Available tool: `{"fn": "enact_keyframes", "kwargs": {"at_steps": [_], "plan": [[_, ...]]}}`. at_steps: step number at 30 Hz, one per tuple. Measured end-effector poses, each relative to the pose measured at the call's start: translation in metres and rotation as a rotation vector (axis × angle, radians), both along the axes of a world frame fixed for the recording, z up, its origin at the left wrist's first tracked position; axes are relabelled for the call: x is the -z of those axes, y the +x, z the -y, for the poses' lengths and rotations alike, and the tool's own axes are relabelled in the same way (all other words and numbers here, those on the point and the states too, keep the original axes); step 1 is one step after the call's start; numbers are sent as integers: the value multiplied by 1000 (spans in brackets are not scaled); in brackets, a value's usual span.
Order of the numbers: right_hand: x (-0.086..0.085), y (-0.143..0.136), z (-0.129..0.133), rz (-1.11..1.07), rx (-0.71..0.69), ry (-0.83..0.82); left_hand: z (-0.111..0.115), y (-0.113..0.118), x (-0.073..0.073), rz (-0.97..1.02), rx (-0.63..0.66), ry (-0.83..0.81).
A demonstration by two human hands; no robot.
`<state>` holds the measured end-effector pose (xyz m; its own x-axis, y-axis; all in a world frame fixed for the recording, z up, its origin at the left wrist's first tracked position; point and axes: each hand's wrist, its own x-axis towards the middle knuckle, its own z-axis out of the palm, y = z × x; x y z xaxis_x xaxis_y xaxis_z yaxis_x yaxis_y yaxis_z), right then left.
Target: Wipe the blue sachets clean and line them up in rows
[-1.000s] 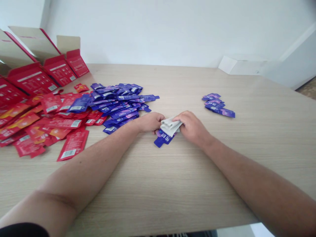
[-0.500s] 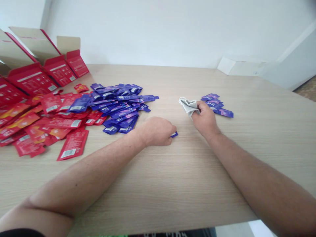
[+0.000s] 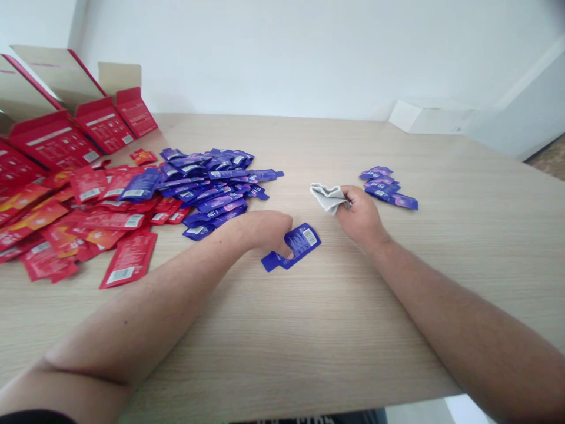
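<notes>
My left hand (image 3: pixel 272 231) is closed on a blue sachet (image 3: pixel 302 244), the thumb lying over its lower part. A white barcode label shows at the sachet's far right end, and its narrow spout end points to the lower left. In my right hand (image 3: pixel 362 215) a crumpled grey-white cloth (image 3: pixel 327 198) is pinched, sticking out to the left above the table. Behind and left of my left hand lies a heap of blue sachets (image 3: pixel 216 185). Just past my right hand, several more blue sachets (image 3: pixel 384 187) overlap in a short row.
Red sachets (image 3: pixel 106 221) are heaped at the left, partly under the blue heap. Open red cartons (image 3: pixel 103 123) stand behind them. A white box (image 3: pixel 426 118) sits by the wall at the back right of the wooden table (image 3: pixel 318 335).
The blue sachet, mostly hidden under my left hand before, now shows nearly whole as that hand has turned and shifted left. My right hand with the cloth has moved slightly left and down.
</notes>
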<state>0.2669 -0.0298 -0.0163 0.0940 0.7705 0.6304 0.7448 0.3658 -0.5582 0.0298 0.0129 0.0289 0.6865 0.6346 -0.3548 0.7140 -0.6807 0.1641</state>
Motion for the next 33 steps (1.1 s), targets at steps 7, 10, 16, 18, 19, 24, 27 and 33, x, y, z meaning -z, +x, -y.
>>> {"fn": "enact_keyframes", "kwargs": {"at_steps": [7, 10, 16, 18, 19, 24, 27, 33], "plan": [[-4, -6, 6, 37, -51, 10, -25, -12, 8, 175, -42, -396], [-4, -12, 11, 100, -148, 22, -29, -14, 10, 213, -93, -478], [4, -48, 30, 365, -399, -44, -25, -10, 11, 258, -117, -450], [5, -58, 35, 453, -516, -68, -26, -10, 12, 267, -117, -448], [5, -60, 36, 480, -568, -76, -26, -10, 13, 269, -114, -447], [2, -51, 32, 481, -500, -87, -28, -10, 16, 271, -108, -437], [2, -52, 34, 504, -486, -93, -28, -9, 16, 266, -115, -440], [4, -56, 35, 536, -576, -78, -27, -9, 15, 278, -104, -428]]}}
